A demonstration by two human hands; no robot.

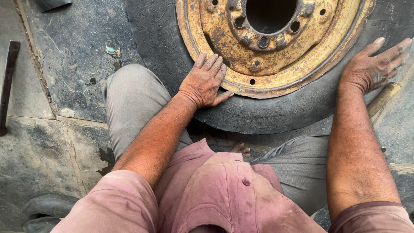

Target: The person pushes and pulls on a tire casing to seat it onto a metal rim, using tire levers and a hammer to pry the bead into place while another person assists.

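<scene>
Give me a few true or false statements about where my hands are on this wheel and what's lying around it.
1. The left hand lies flat where the tyre meets the rusty yellow rim. True.
2. The right hand grips a wrench. False: it rests open on the tyre.
3. A dark metal bar lies on the floor at the left. True.
4. The rim is freshly painted blue. False: it is yellow and rusted.

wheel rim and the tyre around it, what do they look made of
The wheel rim looks like steel, its yellow paint worn and rust-brown, with bolt holes. The tyre looks like matt black rubber, dusty and scuffed. The left hand rests flat across both.
</scene>
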